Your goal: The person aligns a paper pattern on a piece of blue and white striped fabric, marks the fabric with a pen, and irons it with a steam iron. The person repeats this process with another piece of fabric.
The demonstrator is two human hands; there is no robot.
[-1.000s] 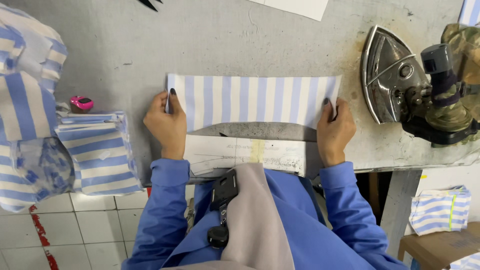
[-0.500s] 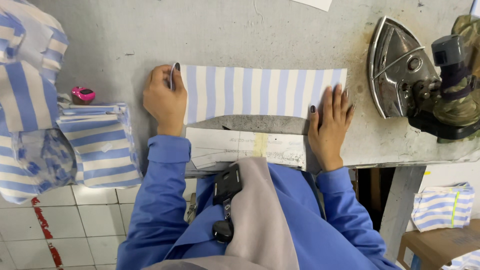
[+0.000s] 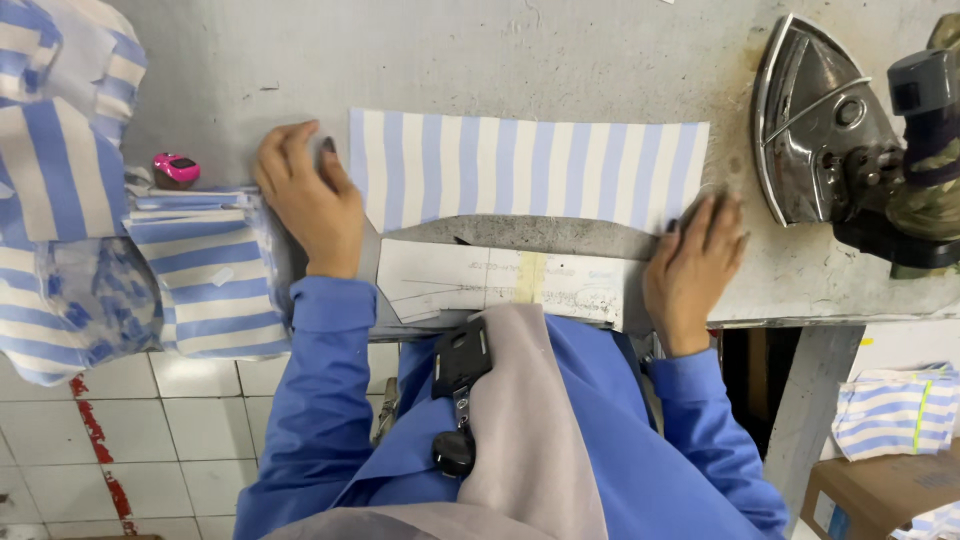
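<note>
Head view, looking straight down on your grey work table (image 3: 560,60): the blue-and-white striped fabric strip (image 3: 530,170) lies flat at about 12 o'clock from your body, long axis running 9 to 3, stripes crossing it the short way. Your left hand (image 3: 305,200) sits at the strip's 9 o'clock end, palm down, fingers together and flat, fingertips touching or just over the strip's left edge; nothing is gripped that I can see. Your right hand (image 3: 695,255) sits at the strip's lower right corner, toward 4 o'clock of the strip, fingers spread slightly and pressed flat, fingertips at the strip's bottom edge; it is a bit blurred, so whether it pinches the cloth cannot be told. Both hands are about equally near, one at each end, so the strip lies between them, spanning hand to hand. Just below the strip, toward 6 o'clock, a pale paper pattern piece (image 3: 500,280) lies along the table edge, parallel to the strip. An iron (image 3: 815,125) rests on its side at 2 o'clock, well apart from your right hand. A stack of striped cut pieces (image 3: 205,265) sits at 9 o'clock, just beside your left wrist, with a small pink object (image 3: 175,168) above it.
</note>
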